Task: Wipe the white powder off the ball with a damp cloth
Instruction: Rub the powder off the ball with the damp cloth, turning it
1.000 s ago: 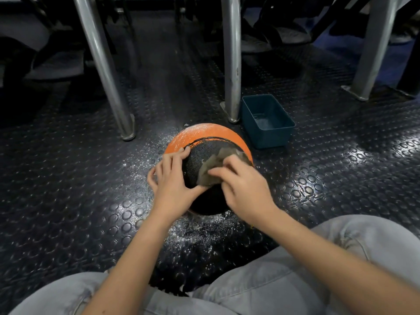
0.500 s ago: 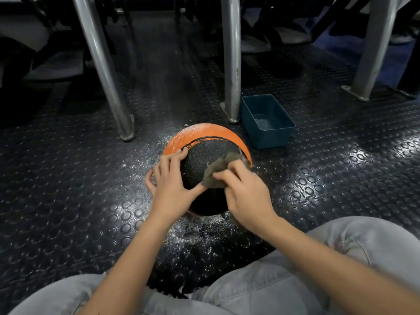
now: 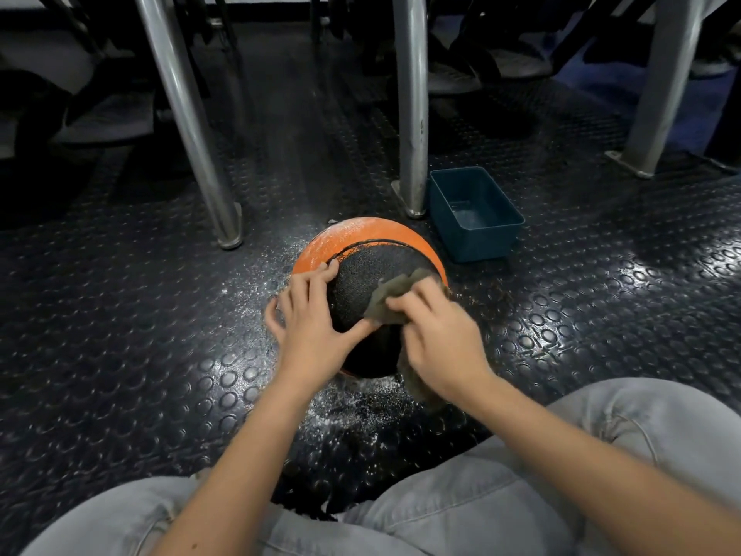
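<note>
Ball (image 3: 369, 274) on studded floor (image 3: 120, 355), powder (image 3: 345, 230) on its orange top | left hand (image 3: 316, 331) spread flat on ball | right hand (image 3: 441, 339) clutches cloth (image 3: 391, 298) against ball | bin (image 3: 475, 214) just beside

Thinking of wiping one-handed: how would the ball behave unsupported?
Probably rolls: the ball is round on flat floor, and the left hand braces it. Its pebbled black panel likely grips well; the powder on the orange band may feel slick.
</note>
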